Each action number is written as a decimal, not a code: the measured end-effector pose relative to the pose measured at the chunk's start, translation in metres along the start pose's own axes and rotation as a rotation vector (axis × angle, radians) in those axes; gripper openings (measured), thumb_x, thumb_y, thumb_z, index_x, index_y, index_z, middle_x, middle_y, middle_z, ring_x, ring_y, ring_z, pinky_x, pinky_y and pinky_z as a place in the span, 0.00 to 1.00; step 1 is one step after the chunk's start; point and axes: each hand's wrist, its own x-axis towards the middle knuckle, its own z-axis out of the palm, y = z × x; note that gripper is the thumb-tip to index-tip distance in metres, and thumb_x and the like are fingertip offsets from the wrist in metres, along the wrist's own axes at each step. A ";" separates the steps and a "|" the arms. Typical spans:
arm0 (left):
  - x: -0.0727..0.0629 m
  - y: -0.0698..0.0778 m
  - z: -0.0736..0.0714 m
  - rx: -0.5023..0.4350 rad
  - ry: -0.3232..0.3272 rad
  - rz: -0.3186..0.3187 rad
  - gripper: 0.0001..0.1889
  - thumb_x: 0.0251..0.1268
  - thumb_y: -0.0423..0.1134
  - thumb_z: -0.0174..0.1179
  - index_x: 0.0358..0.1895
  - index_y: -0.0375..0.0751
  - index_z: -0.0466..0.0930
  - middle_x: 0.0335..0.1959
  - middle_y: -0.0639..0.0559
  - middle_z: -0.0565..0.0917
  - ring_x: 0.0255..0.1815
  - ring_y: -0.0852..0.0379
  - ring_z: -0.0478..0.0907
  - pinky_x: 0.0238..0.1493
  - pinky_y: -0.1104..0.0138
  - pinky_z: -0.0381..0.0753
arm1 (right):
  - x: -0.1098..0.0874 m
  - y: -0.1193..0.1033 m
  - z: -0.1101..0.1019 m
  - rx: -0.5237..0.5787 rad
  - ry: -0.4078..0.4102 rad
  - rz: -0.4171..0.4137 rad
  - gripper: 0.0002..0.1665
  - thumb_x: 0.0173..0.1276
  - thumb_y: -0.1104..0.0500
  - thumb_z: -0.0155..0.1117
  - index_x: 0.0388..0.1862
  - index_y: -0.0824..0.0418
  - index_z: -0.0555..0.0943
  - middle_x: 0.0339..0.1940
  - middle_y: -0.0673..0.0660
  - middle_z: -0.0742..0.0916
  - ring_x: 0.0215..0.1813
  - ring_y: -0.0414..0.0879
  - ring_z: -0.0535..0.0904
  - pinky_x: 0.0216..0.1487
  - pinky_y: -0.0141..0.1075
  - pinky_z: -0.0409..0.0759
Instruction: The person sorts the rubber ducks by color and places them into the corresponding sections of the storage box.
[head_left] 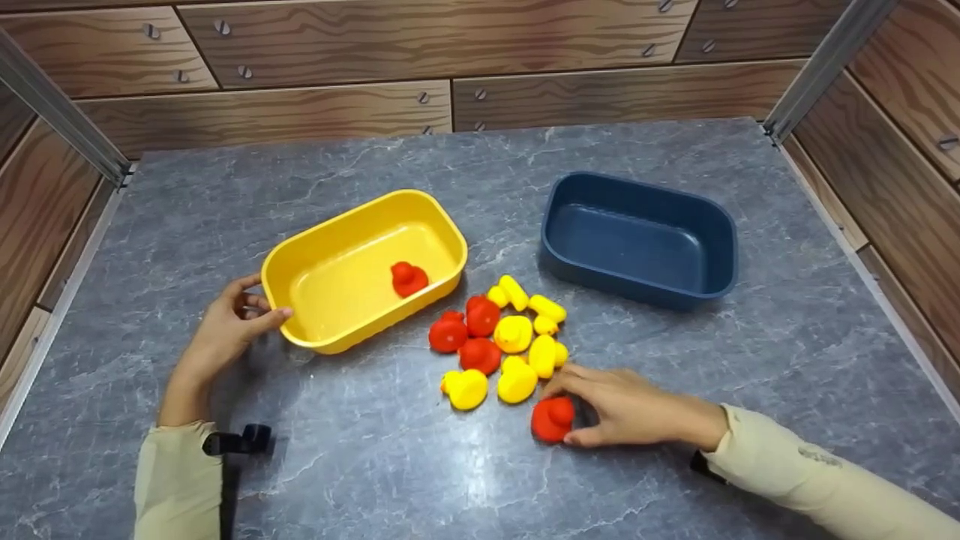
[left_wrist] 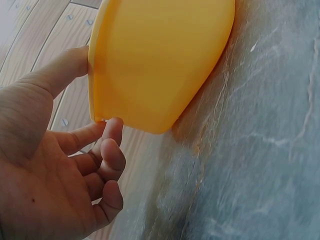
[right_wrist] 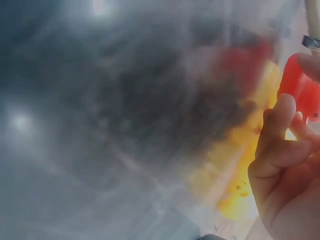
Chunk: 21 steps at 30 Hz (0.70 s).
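Note:
My left hand holds the left end of a yellow plastic tub, its thumb over the rim and its fingers outside. In the left wrist view, these fingers bend near the wall of the tub. Inside the tub sits one red rubber duck. My right hand pinches another red rubber duck between thumb and fingers, at the near right of a duck cluster. The right wrist view shows that duck against the fingertips, partly cut off by the frame edge.
Between the hands lie three red ducks and several yellow ducks, some tipped on their sides. A dark blue tub stands at the back right of the grey marbled table. Wood-patterned panels border the table.

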 end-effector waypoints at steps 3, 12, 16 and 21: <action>0.000 0.000 0.001 -0.002 0.003 0.000 0.41 0.64 0.45 0.64 0.73 0.34 0.52 0.41 0.54 0.72 0.36 0.65 0.68 0.36 0.76 0.72 | -0.004 -0.003 -0.007 0.038 0.043 -0.003 0.27 0.62 0.45 0.68 0.59 0.47 0.74 0.51 0.46 0.80 0.33 0.35 0.73 0.35 0.30 0.74; -0.002 0.000 0.002 -0.004 0.002 -0.012 0.42 0.64 0.45 0.64 0.74 0.34 0.51 0.42 0.53 0.73 0.36 0.65 0.70 0.35 0.75 0.73 | -0.005 -0.016 -0.024 0.141 0.110 0.010 0.27 0.60 0.51 0.69 0.58 0.49 0.73 0.41 0.47 0.78 0.23 0.30 0.69 0.24 0.27 0.72; -0.001 -0.001 0.001 0.000 -0.001 -0.012 0.42 0.64 0.46 0.63 0.74 0.34 0.51 0.42 0.53 0.73 0.35 0.66 0.70 0.35 0.75 0.73 | 0.004 -0.023 -0.030 0.180 0.179 -0.045 0.28 0.59 0.56 0.70 0.59 0.51 0.73 0.45 0.50 0.79 0.24 0.32 0.71 0.25 0.28 0.74; -0.001 0.001 0.001 -0.010 0.004 0.000 0.41 0.64 0.45 0.64 0.74 0.33 0.52 0.41 0.54 0.73 0.35 0.66 0.70 0.34 0.75 0.73 | 0.022 -0.029 -0.037 0.238 0.265 -0.104 0.28 0.59 0.58 0.71 0.58 0.54 0.74 0.46 0.54 0.80 0.27 0.43 0.74 0.28 0.29 0.75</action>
